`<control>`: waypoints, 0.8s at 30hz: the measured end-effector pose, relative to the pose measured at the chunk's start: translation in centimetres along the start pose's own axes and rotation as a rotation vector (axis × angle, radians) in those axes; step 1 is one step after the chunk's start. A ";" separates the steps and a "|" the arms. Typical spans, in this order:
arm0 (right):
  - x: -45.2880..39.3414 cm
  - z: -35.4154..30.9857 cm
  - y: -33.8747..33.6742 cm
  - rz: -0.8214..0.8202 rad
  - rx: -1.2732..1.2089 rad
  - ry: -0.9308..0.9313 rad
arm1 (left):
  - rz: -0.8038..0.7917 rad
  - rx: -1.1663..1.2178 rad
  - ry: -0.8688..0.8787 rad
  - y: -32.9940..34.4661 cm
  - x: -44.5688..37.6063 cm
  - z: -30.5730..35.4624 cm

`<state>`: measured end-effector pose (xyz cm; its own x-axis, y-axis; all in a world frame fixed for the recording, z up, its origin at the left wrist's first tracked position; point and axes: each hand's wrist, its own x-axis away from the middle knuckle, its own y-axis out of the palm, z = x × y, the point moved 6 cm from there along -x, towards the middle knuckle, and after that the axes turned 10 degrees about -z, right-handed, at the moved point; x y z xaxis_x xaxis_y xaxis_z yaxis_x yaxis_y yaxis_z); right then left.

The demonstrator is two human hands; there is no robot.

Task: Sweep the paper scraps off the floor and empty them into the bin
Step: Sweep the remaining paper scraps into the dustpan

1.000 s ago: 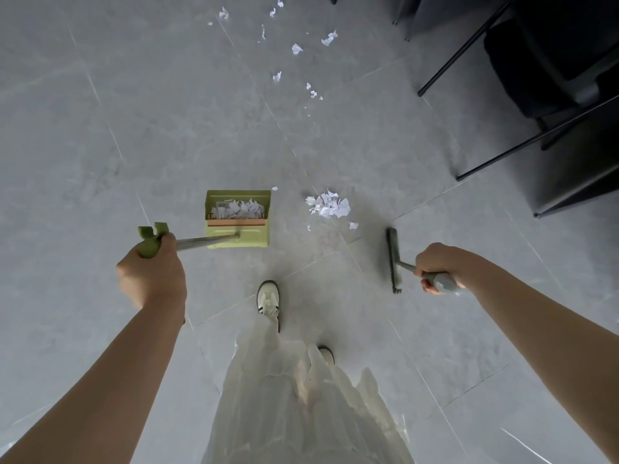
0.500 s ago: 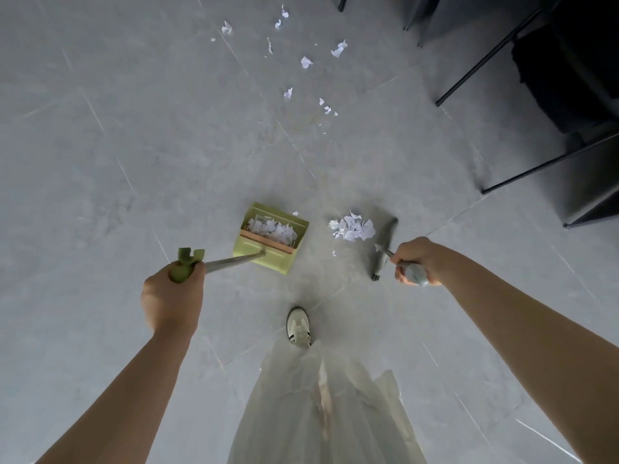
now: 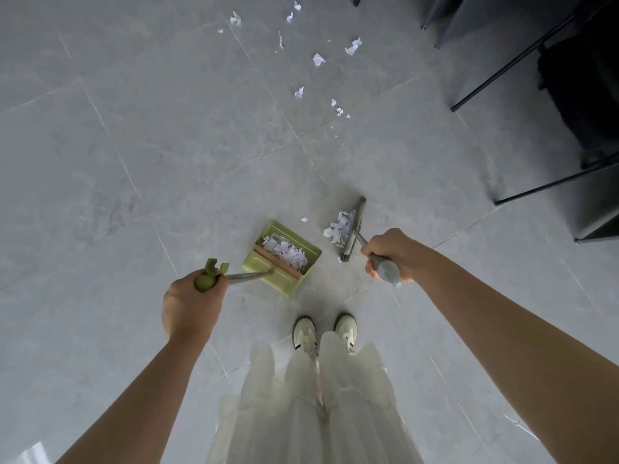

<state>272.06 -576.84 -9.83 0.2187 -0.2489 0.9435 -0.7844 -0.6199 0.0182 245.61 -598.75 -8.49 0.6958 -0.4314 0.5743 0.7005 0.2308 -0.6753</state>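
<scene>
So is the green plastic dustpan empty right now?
No, the green plastic dustpan already holds a heap of white paper scraps inside.

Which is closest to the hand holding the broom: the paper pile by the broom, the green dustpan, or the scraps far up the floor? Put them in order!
From the right hand:
1. Paper pile, just left of it against the broom head.
2. Green dustpan, farther left.
3. Scattered scraps, far ahead.

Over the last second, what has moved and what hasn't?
The right hand swung the broom head in against the scrap pile, crowding it toward the dustpan, which turned its mouth toward the pile. Unchanged: both hands' grips, left hand on the dustpan handle; far scraps unswept.
</scene>
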 end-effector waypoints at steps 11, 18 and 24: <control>-0.8 -1.5 -1.4 0.030 0.665 0.102 | -0.083 -0.062 0.049 0.4 -1.9 3.0; 0.8 -0.5 0.1 -0.081 1.111 0.056 | -0.092 -0.092 0.012 0.9 -1.5 3.1; 2.4 -0.2 1.9 -0.108 1.187 0.027 | -0.097 -0.070 -0.011 1.2 -1.0 2.9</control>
<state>270.97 -578.52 -7.46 0.2271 -0.1459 0.9629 0.2680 -0.9412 -0.2058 246.21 -595.54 -8.48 0.6271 -0.4392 0.6433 0.7522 0.1268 -0.6467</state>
